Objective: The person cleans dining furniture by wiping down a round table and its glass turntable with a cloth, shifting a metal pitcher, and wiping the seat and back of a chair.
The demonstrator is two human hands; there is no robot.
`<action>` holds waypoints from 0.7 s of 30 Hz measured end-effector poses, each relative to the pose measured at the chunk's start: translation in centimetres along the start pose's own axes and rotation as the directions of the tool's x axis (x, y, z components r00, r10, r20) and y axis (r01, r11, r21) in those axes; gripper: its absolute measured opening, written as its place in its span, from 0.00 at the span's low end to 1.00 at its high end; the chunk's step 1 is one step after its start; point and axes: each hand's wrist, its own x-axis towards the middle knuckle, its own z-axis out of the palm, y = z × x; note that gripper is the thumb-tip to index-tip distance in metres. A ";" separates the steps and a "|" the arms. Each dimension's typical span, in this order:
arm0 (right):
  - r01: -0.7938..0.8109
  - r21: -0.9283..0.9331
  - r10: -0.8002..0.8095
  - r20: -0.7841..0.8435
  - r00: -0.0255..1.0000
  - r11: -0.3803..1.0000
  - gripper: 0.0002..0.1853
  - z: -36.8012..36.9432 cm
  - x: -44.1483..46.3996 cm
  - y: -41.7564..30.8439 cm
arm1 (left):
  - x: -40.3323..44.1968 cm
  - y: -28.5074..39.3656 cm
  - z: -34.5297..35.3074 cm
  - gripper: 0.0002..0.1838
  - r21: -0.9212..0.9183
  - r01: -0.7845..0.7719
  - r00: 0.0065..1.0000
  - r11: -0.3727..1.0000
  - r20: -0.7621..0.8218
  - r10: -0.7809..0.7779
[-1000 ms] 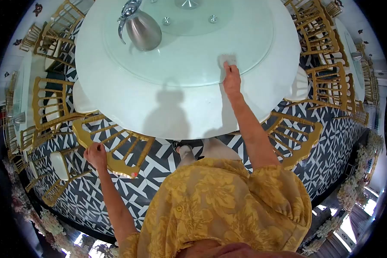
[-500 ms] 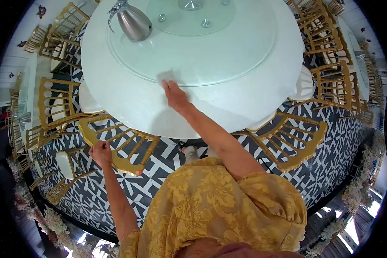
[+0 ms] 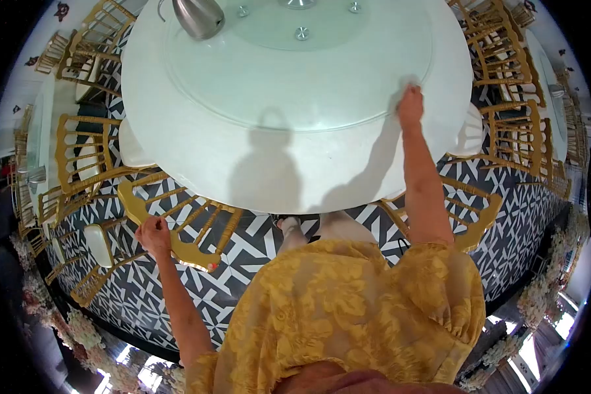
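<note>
Fingers closed together, the person's right hand (image 3: 411, 106) is at 2 o'clock in the view, over the rim of the glass turntable (image 3: 335, 85), pinching a small pale pad (image 3: 410, 81) that is blurred and mostly hidden. At half past 8 the left hand (image 3: 153, 235) is loosely curled, in line with the back of a gold chair (image 3: 189, 253); whether it grips or touches the rail I cannot tell. The turntable sits on the white round table (image 3: 184, 151) and reaches up to 12 o'clock, with a metal pitcher (image 3: 200, 16) standing on it at 11, its top cut off. By my reading, the pad is partway across the glass; with no line between wiped and unwiped areas, how much is done or left cannot be told. The glass beneath the pitcher remains covered.
</note>
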 end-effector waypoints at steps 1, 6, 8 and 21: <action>-0.142 -0.049 0.148 0.136 0.980 0.989 0.21 -3.6 0.3 -1.0 | 0.0 0.1 0.1 0.04 -0.011 -0.010 1.000 1.000 -0.012 0.010; 0.166 -0.015 -0.166 0.007 0.986 0.986 0.26 6.0 -1.3 -12.3 | -0.2 -0.8 0.9 0.04 -0.043 0.030 1.000 0.999 -0.002 -0.030; 0.282 0.124 -0.297 0.121 0.947 0.951 0.21 2.8 -5.0 -23.7 | -0.1 0.0 0.1 0.05 -0.021 0.013 1.000 1.000 -0.003 -0.013; 0.525 0.365 -0.532 -0.089 0.842 0.769 0.18 5.8 -0.2 -33.8 | -0.3 -0.5 0.3 0.05 -0.037 0.013 0.998 0.999 0.058 -0.011</action>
